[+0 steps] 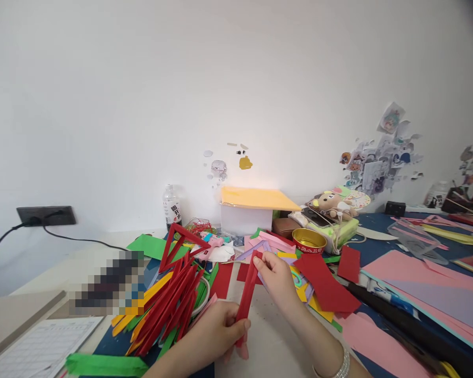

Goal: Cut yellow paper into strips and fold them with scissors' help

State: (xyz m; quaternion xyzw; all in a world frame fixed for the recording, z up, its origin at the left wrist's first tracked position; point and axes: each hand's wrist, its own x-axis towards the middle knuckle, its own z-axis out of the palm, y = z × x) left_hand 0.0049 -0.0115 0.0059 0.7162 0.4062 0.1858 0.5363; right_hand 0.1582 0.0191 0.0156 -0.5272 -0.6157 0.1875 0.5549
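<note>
A: While the left hand (220, 328) grips the lower end of a long, narrow strip of folded red paper (247, 296), what does the right hand (276, 275) do?

B: It pinches the upper end between thumb and fingers, so both hands are closed on the paper.

A: Where is the strip, exactly?

B: Held on a slant between the hands, its top leaning right, over a smooth pale-grey work surface (268, 338).

A: And what is near the left hand?

B: A loose heap of narrow folded paper strips in red, yellow and green (177, 299), with a triangular frame of red folded paper (167, 248) at its far end.

A: Beside the right hand?

B: Flat pieces of deep-red paper (327, 286), and a round, gold-lined red metal tin (306, 250) behind them.
</note>
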